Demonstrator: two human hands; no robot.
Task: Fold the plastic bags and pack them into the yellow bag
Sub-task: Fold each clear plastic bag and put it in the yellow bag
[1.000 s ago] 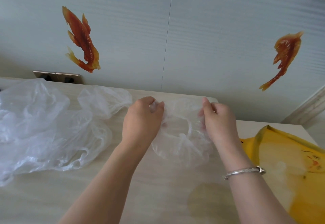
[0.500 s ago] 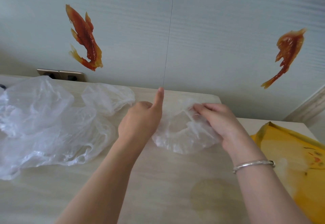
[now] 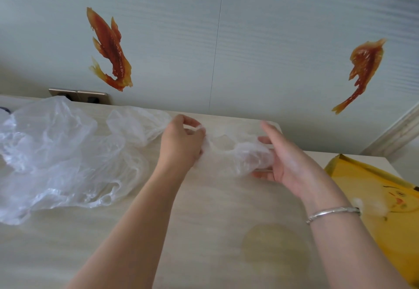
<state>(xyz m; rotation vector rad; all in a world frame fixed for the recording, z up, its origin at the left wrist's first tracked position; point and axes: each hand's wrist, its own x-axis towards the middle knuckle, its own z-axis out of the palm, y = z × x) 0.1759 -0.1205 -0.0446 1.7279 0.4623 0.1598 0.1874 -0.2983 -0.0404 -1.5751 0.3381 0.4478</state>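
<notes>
Two hands (image 3: 229,150) on one clear bag (image 3: 240,152); one yellow bag (image 3: 374,189)

The bench (image 3: 204,232) has a pale wood top with thin lines in it. Its far edge sits against the wall. A big heap of see-through plastic bags (image 3: 61,159) lies crumpled on the left part of the bench. A yellow bag (image 3: 385,209) lies flat on the right part, with a small drawing on it. A round, darker stain (image 3: 272,243) shows on the wood near the front, between the heap and the yellow bag. At the far left edge, a small dark thing peeks in, too small to tell.
</notes>
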